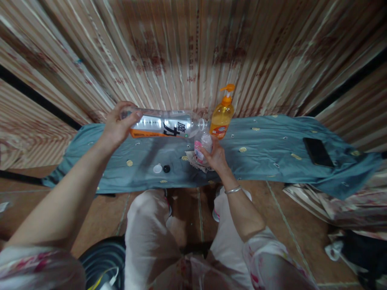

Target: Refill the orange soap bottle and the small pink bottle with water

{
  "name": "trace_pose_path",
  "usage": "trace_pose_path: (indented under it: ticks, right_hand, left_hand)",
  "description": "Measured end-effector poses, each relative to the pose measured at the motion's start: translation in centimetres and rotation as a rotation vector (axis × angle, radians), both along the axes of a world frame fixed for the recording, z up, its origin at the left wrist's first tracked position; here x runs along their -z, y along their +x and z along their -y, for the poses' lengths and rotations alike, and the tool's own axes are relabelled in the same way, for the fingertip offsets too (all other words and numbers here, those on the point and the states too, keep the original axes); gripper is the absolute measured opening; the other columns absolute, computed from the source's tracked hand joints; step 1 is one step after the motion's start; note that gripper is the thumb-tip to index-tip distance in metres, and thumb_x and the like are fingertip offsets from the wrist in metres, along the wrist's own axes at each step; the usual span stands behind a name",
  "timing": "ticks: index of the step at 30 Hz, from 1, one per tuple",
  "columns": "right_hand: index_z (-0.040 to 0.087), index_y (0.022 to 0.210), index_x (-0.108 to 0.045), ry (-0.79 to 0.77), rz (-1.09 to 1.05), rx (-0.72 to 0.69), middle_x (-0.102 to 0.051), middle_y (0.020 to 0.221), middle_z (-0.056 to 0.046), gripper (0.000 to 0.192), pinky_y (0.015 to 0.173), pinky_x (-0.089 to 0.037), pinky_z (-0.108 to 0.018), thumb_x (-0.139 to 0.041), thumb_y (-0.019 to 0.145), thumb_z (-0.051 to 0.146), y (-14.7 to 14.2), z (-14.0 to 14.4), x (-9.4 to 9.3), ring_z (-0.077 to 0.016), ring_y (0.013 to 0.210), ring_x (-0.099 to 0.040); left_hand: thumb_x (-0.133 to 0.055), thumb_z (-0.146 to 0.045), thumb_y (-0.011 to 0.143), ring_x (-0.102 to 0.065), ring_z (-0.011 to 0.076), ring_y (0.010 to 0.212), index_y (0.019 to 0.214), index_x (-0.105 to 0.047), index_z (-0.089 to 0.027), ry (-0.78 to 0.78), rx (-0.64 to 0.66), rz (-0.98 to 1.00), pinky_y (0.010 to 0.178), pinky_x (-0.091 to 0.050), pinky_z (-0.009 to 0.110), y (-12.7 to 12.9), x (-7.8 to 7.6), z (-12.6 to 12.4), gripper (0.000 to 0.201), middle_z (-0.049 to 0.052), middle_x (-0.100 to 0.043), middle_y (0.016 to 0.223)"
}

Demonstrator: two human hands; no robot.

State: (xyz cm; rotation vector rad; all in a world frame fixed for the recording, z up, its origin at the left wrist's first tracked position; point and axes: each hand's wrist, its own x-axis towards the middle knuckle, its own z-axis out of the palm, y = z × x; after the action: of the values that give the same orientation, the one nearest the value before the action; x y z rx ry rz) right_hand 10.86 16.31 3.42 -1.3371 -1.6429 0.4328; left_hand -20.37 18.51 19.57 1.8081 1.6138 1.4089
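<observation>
The left hand (pixel 116 125) grips the base end of a large clear bottle (pixel 165 124), laid level so its open mouth meets the small bottle (pixel 203 147), which the right hand (pixel 215 156) clasps upright just below, caps (pixel 161 168) lying beside.

clear bottle (pixel 165 124) with white, orange and black label, small bottle (pixel 203 146) with pink label, orange pump bottle (pixel 223 114) at 12 o'clock, teal cloth (pixel 266 153) with gold dots, white cap (pixel 157 168), black cap (pixel 166 168), black phone (pixel 318 152) at 3 o'clock
</observation>
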Motion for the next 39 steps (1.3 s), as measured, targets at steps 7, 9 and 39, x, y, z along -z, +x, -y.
trace_pose_path:
  ticks: [7, 9, 39]
  right_hand:
    - [0.016, 0.138, -0.053, 0.01, -0.013, -0.014, -0.069, 0.127, -0.019, 0.066, 0.096, -0.055, -0.047, -0.064, 0.088, 0.058, 0.08, -0.2, 0.32, -0.0321, 0.112, -0.069]
    - [0.015, 0.138, -0.053, 0.008, -0.014, -0.016, -0.069, 0.128, -0.02, 0.068, 0.097, -0.055, -0.048, -0.064, 0.088, 0.059, 0.09, -0.19, 0.35, -0.0322, 0.112, -0.069]
    - [0.016, 0.139, -0.052, 0.003, -0.015, -0.021, -0.068, 0.129, -0.02, 0.068, 0.098, -0.054, -0.05, -0.065, 0.087, 0.058, 0.22, -0.31, 0.55, -0.0335, 0.114, -0.068]
  left_hand:
    - [-0.078, -0.075, 0.056, -0.054, 0.0152, 0.073, 0.099, -0.065, -0.015, -0.001, -0.025, 0.012, 0.085, -0.052, 0.041, 0.05, 0.0, 0.07, 0.075, -0.001, -0.059, 0.078]
    - [-0.077, -0.076, 0.055, -0.053, 0.0148, 0.073, 0.098, -0.064, -0.015, -0.005, -0.031, -0.003, 0.082, -0.051, 0.038, 0.14, -0.13, 0.11, 0.076, -0.001, -0.058, 0.078]
    - [-0.078, -0.07, 0.06, -0.05, 0.0097, 0.065, 0.092, -0.065, -0.016, 0.055, 0.019, -0.015, 0.065, -0.046, 0.025, -0.22, -0.11, -0.21, 0.064, -0.004, -0.056, 0.071]
